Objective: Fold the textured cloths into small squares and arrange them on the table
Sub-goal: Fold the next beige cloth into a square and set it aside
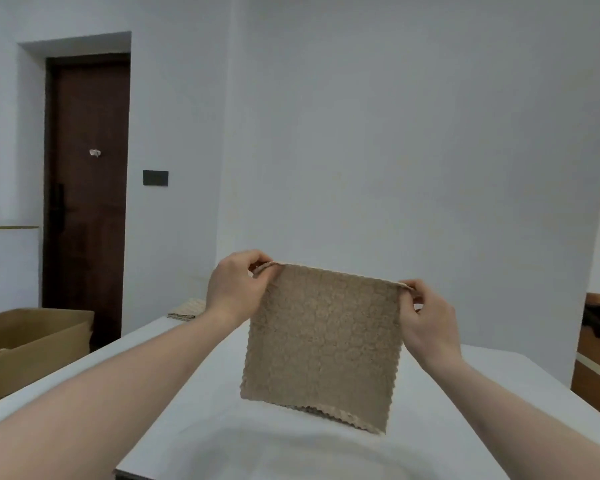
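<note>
Cloth (pixel 321 344) was held up over the table (pixel 430 410), top corners pinched by the left hand (pixel 236 289) and right hand (pixel 426 320). Folding appeared begun; next, laying it flat and halving seemed called for. Folded cloth (pixel 184 310) lay far left.

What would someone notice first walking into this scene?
A tan textured cloth hangs in mid-frame above the white table, pinched at its top corners by the left hand and right hand. At far left stand a dark brown door and an open cardboard box.
</note>
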A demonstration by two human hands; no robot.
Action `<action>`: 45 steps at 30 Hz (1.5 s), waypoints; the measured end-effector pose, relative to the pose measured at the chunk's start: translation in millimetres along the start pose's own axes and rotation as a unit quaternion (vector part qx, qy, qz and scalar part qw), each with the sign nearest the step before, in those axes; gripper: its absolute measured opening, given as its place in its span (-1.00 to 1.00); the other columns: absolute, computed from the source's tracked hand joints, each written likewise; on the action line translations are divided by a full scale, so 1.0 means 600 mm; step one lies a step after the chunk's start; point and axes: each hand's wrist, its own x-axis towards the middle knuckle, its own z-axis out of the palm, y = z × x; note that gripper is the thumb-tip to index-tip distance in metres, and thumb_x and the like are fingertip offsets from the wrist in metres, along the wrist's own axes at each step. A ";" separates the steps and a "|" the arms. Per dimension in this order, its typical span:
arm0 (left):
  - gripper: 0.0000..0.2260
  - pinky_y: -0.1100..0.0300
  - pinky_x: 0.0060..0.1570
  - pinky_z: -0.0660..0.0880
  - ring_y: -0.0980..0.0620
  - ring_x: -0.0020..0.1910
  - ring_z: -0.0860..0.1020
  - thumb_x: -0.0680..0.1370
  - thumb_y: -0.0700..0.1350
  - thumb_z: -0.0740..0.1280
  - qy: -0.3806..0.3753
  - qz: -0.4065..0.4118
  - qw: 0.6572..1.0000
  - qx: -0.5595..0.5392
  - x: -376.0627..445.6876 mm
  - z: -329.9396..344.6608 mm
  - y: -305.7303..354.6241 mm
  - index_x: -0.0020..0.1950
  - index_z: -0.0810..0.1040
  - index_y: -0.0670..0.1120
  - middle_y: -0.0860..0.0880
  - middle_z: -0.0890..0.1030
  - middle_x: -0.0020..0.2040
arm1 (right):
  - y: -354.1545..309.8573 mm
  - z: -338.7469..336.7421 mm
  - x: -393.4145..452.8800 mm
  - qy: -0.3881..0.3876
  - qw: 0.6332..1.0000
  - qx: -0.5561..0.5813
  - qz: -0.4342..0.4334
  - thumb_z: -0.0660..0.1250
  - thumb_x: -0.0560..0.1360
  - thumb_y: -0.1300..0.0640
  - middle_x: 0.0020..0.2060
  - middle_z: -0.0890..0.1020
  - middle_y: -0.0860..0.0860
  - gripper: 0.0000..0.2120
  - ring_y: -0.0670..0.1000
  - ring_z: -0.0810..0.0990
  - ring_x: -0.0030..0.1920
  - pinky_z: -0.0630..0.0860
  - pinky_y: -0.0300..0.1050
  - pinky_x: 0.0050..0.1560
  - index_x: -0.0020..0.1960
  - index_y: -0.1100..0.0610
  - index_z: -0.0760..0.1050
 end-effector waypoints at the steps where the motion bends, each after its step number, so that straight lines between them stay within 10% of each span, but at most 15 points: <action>1: -0.86 0.09 -0.13 0.58 0.17 -0.19 0.59 0.53 0.15 0.44 -0.004 -0.003 1.000 0.001 -0.001 -0.015 0.013 -0.17 0.66 0.14 0.19 0.65 -0.23 | -0.011 -0.011 -0.002 0.007 1.000 0.002 -0.003 0.20 0.66 0.11 -0.15 0.67 -0.16 -0.79 -0.13 0.61 -0.05 0.53 -0.06 -0.05 0.00 -0.03 0.61; 10: -0.63 0.06 -0.20 0.55 0.11 -0.34 0.52 0.48 0.29 0.44 -0.112 -0.039 0.992 0.034 -0.046 -0.060 0.043 -0.31 0.56 0.04 0.15 0.57 -0.37 | -0.029 -0.072 -0.050 -0.011 0.999 -0.026 0.019 0.24 0.64 0.12 -0.34 0.62 -0.01 -0.80 0.03 0.58 -0.26 0.45 -0.05 -0.23 -0.12 0.00 0.56; 21: -0.89 0.16 -0.06 0.53 0.11 -0.08 0.62 0.60 0.03 0.38 -0.249 -0.094 0.957 0.113 -0.116 0.029 -0.015 -0.11 0.66 0.11 0.16 0.65 -0.09 | 0.088 -0.044 -0.105 -0.075 0.983 -0.126 0.109 0.24 0.59 0.05 -0.34 0.63 -0.05 -0.77 0.00 0.60 -0.29 0.51 -0.03 -0.25 -0.21 0.03 0.56; 38: -0.77 0.06 -0.07 0.62 -0.02 -0.17 0.64 0.58 0.10 0.36 -0.199 -0.220 0.953 0.055 -0.130 0.193 -0.104 -0.21 0.66 0.05 0.06 0.67 -0.22 | 0.235 0.033 -0.059 -0.074 0.980 -0.078 0.165 0.33 0.57 0.07 -0.14 0.70 -0.12 -0.86 -0.01 0.68 -0.09 0.59 0.01 0.05 -0.11 -0.06 0.64; 45: -0.88 -0.08 -0.04 0.68 -0.05 -0.04 0.67 0.57 -0.05 0.31 -0.209 -0.275 0.936 -0.063 -0.141 0.169 -0.098 0.00 0.65 0.06 -0.01 0.68 -0.02 | 0.218 0.019 -0.081 -0.081 0.983 -0.046 0.160 0.30 0.56 0.19 -0.15 0.70 -0.14 -0.81 -0.13 0.65 -0.10 0.49 -0.22 -0.20 -0.08 -0.02 0.65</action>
